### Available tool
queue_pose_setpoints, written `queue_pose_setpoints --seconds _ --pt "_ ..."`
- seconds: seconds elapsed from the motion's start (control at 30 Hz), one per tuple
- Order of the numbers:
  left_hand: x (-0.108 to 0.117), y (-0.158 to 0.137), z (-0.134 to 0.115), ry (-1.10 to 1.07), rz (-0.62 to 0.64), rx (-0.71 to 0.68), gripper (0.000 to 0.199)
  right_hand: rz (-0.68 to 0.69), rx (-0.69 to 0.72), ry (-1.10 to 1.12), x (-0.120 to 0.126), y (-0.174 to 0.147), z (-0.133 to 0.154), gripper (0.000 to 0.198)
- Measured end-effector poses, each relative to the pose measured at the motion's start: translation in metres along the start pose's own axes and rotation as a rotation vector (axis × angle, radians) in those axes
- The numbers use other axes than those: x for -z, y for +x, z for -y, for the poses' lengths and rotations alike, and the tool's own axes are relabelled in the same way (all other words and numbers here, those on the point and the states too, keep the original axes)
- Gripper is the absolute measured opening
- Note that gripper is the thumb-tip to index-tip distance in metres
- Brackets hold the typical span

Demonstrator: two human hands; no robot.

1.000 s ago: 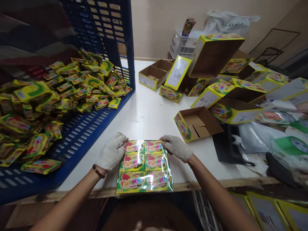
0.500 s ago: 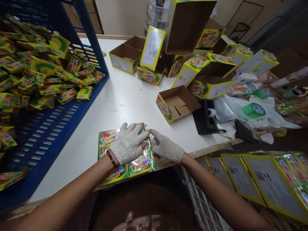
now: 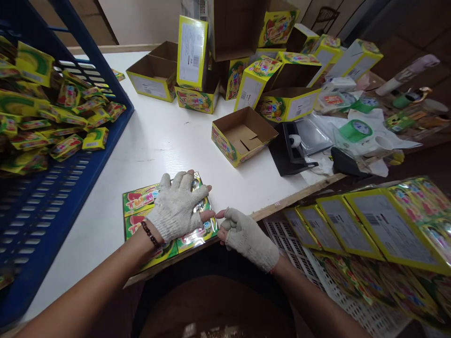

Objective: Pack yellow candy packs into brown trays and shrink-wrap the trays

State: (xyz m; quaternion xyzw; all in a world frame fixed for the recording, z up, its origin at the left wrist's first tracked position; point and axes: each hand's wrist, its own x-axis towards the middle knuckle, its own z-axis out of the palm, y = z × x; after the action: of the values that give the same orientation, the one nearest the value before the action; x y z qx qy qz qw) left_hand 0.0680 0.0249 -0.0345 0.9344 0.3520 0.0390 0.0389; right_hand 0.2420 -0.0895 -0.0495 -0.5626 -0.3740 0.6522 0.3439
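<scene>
My left hand [image 3: 179,204], in a white glove with bare fingertips, lies flat with fingers spread on a block of yellow-green TWINS boxes [image 3: 138,199] at the table's front edge. Shiny reflections on the block look like clear plastic film. My right hand [image 3: 248,239], gloved the same way, is just off the block's right edge. Its fingers are curled in, with one fingertip close to my left thumb. What it pinches, if anything, is too small to tell. An open yellow box [image 3: 262,150] stands beyond my hands.
A blue crate [image 3: 116,124] of small yellow packets stands at left. Yellow boxes [image 3: 192,51] are piled at the back. A black tape dispenser [image 3: 287,152] and green tape [image 3: 355,130] are at right. Below the table edge, a white crate [image 3: 373,305] holds packed boxes [image 3: 391,225].
My right hand has moved away from the block's right side, down towards me. My left hand stays flat on the block. The camera view has shifted to the right.
</scene>
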Motion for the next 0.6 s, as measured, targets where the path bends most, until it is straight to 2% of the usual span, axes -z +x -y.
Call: queue_pose_setpoints --seconds 0.13,0.23,0.3,0.37,0.43,0.47,0.53,0.6 --pt "-0.001 -0.001 -0.002 0.058 -0.02 -0.003 0.072 -0.102 -0.057 0.037 -0.011 -0.008 -0.013 0.026" --pt "-0.002 0.0 -0.002 0.118 -0.037 0.005 0.076 -0.135 0.064 -0.249 0.013 -0.011 -0.009 0.015" --pt "-0.003 0.001 -0.001 0.131 -0.062 0.014 0.078 -0.285 0.169 -0.436 0.053 -0.012 0.003 0.016" --pt "-0.005 0.002 0.0 0.122 -0.084 0.012 0.078 -0.626 0.253 -0.516 0.108 -0.013 0.02 0.024" --pt "-0.006 0.002 0.001 0.115 -0.094 0.006 0.077 -1.042 0.313 -0.542 0.167 -0.01 0.034 0.034" --pt "-0.006 0.002 0.001 0.116 -0.095 0.004 0.077 -1.123 0.293 -0.541 0.193 -0.007 0.04 0.037" --pt "-0.007 0.002 0.002 0.126 -0.099 0.005 0.077 -1.068 0.209 -0.522 0.234 0.003 0.045 0.037" --pt "-0.007 0.002 0.002 0.134 -0.106 0.01 0.077 -0.963 0.172 -0.514 0.257 0.013 0.045 0.037"
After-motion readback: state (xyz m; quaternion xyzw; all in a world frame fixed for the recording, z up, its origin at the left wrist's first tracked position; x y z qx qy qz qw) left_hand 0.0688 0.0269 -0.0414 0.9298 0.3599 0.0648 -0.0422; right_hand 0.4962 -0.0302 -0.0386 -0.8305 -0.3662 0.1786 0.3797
